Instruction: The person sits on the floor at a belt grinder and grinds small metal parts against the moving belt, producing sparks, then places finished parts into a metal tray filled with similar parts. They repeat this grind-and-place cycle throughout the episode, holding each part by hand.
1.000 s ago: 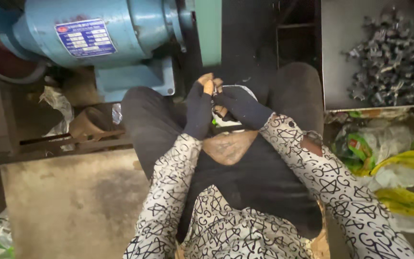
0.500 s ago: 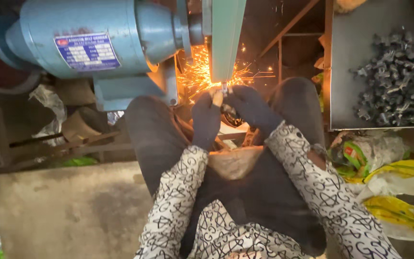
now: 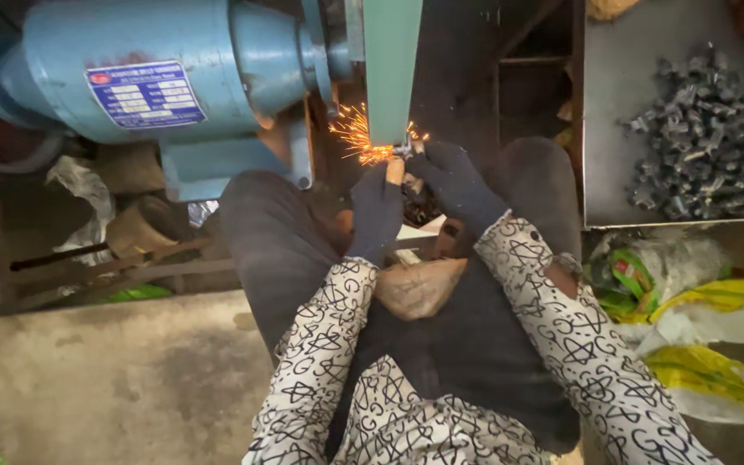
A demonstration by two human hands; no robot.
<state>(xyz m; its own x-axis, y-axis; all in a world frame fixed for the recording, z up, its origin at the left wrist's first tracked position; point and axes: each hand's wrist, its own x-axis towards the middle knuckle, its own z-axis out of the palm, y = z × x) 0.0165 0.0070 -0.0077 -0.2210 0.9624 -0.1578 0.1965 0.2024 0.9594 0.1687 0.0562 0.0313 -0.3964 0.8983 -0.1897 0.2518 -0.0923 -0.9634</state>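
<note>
At grinder guard [image 3: 392,69] — both hands, L [image 3: 375,213] & R [image 3: 458,182], press small part [image 3: 406,150].

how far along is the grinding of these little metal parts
Done: cannot tell; no finished pile shows apart from the rest. In hand: the left hand and right hand, both in dark gloves, press a small metal piece against the green belt of the blue grinder, throwing sparks. Left: a heap of grey metal parts lies in the tray on the right.

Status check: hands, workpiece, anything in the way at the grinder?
Left hand and right hand, gloved, both pinch a small metal part. Part against green belt, sparks flying left. Nothing between hands and belt.
</note>
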